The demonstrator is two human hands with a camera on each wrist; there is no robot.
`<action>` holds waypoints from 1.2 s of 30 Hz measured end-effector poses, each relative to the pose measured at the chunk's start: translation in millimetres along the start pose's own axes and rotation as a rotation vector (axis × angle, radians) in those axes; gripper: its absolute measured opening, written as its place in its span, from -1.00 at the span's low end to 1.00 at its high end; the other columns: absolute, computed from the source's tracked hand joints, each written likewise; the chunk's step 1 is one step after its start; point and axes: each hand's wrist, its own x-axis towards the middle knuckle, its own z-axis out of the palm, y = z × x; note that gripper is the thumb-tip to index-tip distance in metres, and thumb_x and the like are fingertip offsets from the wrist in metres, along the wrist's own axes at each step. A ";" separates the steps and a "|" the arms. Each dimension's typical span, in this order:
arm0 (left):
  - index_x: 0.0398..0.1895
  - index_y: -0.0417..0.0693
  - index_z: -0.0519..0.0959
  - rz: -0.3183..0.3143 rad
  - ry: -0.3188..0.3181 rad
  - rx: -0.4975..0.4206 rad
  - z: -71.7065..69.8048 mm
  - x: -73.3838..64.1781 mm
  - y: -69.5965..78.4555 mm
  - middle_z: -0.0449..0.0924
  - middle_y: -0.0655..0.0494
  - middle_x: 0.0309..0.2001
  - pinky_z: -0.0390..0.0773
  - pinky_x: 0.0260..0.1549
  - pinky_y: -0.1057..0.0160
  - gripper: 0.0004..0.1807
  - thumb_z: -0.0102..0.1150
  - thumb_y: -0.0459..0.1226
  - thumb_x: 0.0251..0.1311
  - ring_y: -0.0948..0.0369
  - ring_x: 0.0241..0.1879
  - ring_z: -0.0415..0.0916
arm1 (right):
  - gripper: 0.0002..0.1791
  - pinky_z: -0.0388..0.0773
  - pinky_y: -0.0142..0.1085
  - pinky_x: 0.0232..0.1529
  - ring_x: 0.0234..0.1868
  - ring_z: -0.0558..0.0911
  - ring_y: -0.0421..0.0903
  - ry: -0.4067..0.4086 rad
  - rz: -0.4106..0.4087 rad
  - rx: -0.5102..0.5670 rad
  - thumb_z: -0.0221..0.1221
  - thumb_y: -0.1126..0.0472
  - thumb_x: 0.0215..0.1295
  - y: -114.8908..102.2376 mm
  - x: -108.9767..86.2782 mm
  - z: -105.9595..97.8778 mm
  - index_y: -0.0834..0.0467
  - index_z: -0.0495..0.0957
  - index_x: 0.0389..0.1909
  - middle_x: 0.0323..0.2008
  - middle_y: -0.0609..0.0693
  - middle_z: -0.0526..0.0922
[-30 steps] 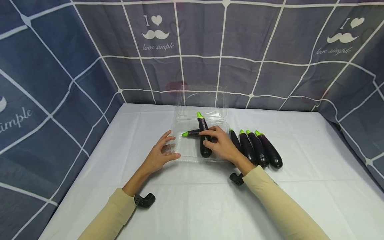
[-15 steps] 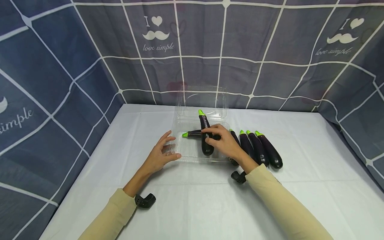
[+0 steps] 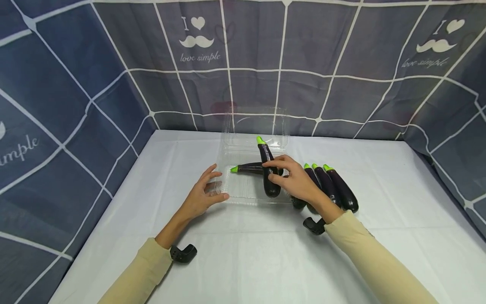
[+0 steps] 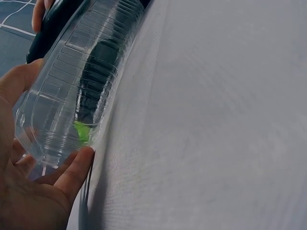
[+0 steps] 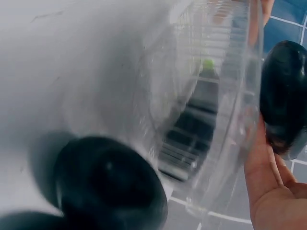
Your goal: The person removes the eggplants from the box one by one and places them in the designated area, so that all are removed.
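Note:
A clear plastic clamshell box [image 3: 236,192] lies open on the white table. One dark eggplant [image 3: 248,167] with a green cap lies crosswise inside it. My right hand [image 3: 294,179] grips a second eggplant [image 3: 269,177] over the box's right part, green cap pointing away. In the right wrist view that eggplant [image 5: 284,98] shows beside the box wall [image 5: 225,110]. My left hand [image 3: 203,194] holds the box's left front corner, thumb on its rim; the left wrist view shows the ribbed wall [image 4: 72,91] against my palm [image 4: 29,201].
Several more eggplants [image 3: 338,190] lie in a row on the table right of the box, partly behind my right hand. One of them [image 5: 110,184] fills the near part of the right wrist view. Blue checked cloth [image 3: 76,84] walls the table on three sides.
My right hand has carried the held eggplant to the right and slightly toward the back of the box. The left hand and the box have stayed put.

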 end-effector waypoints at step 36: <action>0.38 -0.27 0.30 -0.002 0.002 0.004 0.7 0.1 0.4 -0.17 0.12 0.57 0.37 0.19 -0.16 -0.23 0.44 -0.28 0.14 -0.18 0.38 0.17 | -0.63 0.42 -0.34 -0.06 0.03 0.48 -0.25 0.022 0.121 -0.143 0.13 0.25 0.44 50.8 -91.9 -118.7 0.15 0.55 0.22 0.15 0.01 0.50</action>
